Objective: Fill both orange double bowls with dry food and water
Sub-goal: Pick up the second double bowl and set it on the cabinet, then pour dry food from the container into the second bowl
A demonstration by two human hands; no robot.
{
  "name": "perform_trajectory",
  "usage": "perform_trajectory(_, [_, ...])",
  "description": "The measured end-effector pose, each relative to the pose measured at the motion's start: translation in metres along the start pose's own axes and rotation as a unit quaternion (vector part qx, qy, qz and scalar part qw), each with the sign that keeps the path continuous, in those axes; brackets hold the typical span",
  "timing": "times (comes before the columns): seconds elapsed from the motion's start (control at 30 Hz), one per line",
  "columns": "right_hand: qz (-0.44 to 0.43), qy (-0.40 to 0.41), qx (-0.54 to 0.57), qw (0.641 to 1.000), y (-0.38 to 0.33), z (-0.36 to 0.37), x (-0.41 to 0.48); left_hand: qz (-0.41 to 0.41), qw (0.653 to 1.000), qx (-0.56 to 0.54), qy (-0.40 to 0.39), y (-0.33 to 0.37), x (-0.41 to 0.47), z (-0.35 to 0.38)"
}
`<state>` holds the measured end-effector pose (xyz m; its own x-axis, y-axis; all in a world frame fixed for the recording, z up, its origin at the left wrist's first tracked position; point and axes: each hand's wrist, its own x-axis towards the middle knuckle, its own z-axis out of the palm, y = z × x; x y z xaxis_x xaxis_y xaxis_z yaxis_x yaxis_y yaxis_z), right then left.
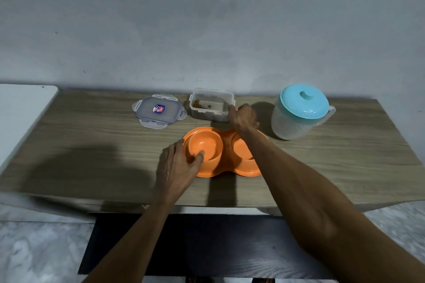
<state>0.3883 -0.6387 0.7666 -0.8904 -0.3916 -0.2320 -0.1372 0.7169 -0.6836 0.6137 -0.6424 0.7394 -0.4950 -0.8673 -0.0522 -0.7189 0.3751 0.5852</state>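
An orange double bowl (208, 145) sits mid-table, and it looks like two stacked together. My left hand (178, 165) grips its left rim, thumb inside the left cup. My right hand (242, 117) reaches over the right cup to the clear food container (210, 104), fingers touching its right front corner; whether it grips is unclear. The container stands open with a little brown dry food at its bottom. A frosted water pitcher (299, 112) with a teal lid stands at the right.
The container's clear lid (158, 110) lies flat to the left of the container. The wooden table (92, 135) ends at a grey wall behind. A white surface (20, 108) adjoins the table's left end. Dark floor lies below the front edge.
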Motion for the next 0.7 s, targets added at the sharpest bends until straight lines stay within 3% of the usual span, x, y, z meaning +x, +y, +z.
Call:
perform_trajectory(0.13, [0.057,-0.045,0.087,0.994,-0.006,0.012,0.021,0.015,0.996,0.029,-0.077,-0.003,0.005,0.008])
perform_trajectory(0.27, [0.054,-0.052,0.124,0.989,-0.01,0.01,0.022,0.02,0.996,0.027,-0.083,-0.005,0.009,0.011])
perform_trajectory(0.7, [-0.054,-0.075,0.208,0.974,-0.004,-0.047,-0.015,0.014,0.996,-0.014,-0.084,0.009,0.004,0.0])
